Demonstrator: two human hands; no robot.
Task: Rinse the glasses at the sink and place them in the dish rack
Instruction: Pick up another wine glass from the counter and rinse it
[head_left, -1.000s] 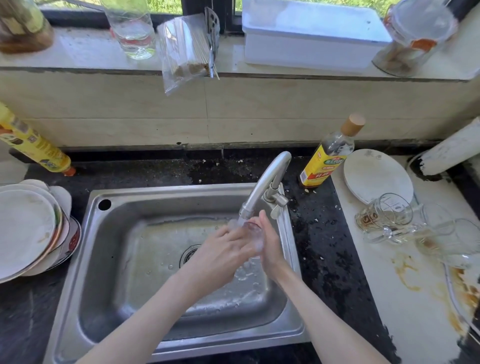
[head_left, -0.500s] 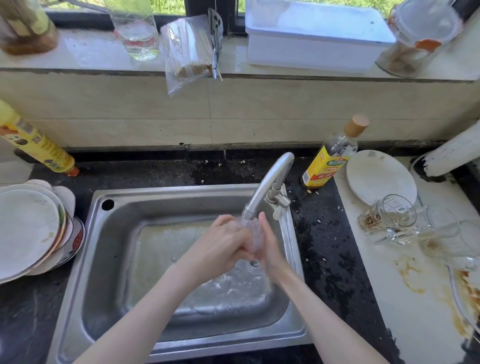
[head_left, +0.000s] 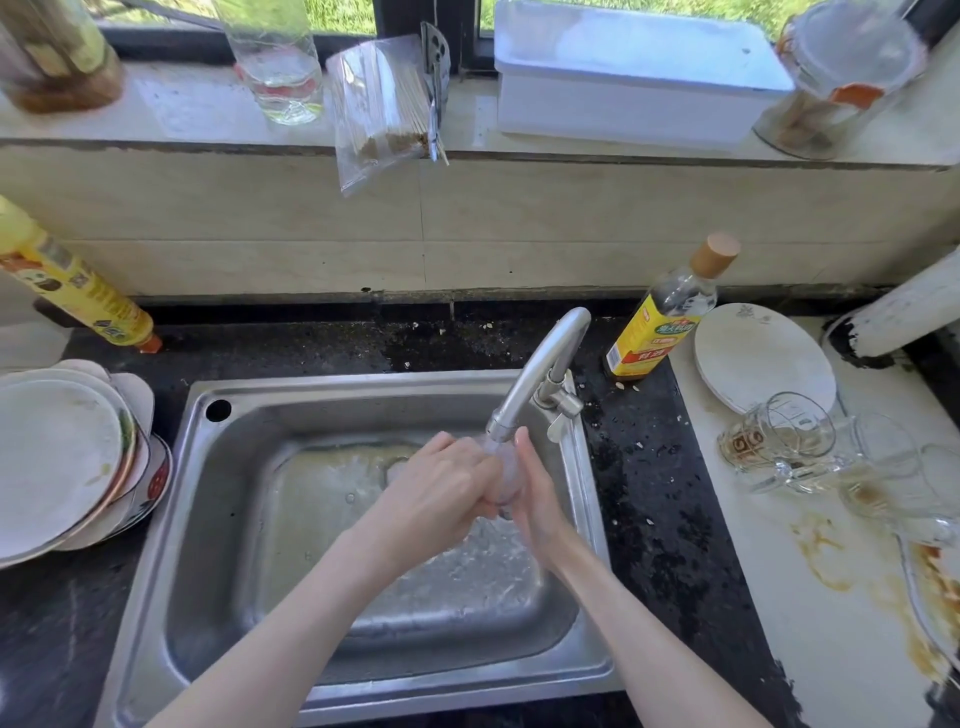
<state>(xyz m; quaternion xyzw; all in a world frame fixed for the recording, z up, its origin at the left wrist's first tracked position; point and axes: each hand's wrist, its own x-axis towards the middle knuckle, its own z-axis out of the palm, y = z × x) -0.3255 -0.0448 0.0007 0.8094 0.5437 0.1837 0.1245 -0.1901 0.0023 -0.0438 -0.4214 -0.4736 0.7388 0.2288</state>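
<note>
1. Now both hands meet under the faucet (head_left: 540, 374) spout, over the sink (head_left: 332, 519).
2. Left hand (head_left: 441, 499) is curled round a clear glass (head_left: 506, 475), knuckles up.
3. Right hand (head_left: 535, 493) presses its palm against the glass from 3 o'clock, fingers pointing up.
4. Other glasses (head_left: 779, 441) lie tipped on the worktop (head_left: 649, 519) at 3 o'clock.

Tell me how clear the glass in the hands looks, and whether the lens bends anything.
Head view: the clear glass under the curved steel tap is a motion-and-water blur; wide-angle distortion bows the pale stone windowsill; bright daylight, no harsh glare.
</note>
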